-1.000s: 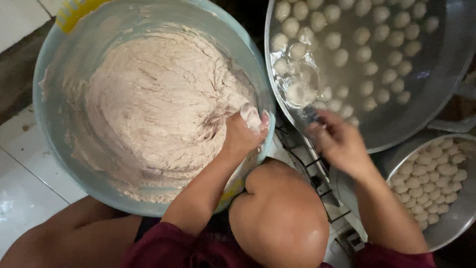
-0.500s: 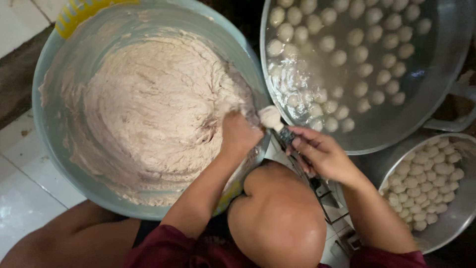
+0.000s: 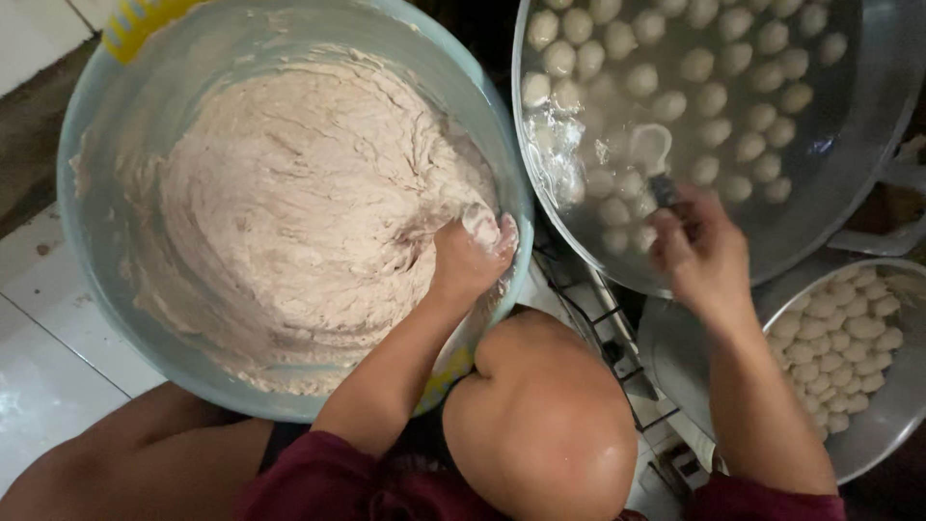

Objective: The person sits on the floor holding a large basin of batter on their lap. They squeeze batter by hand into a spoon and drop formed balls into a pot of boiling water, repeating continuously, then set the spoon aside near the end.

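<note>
Left hand (image 3: 470, 253) squeezes paste (image 3: 299, 193) while right hand (image 3: 702, 253) grips a spoon (image 3: 654, 154) over the pan (image 3: 849, 183); hot water could splash.

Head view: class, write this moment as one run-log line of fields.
left hand: squeezing paste in blue tub | right hand: spoon over pot of floating balls | bowl: balls

Head cam, straight down, close over hands (image 3: 473, 256).

Soft, even light overhead, glare glinting off the water in the big pan (image 3: 849, 145), right hand (image 3: 699, 251) motion-blurred
</note>
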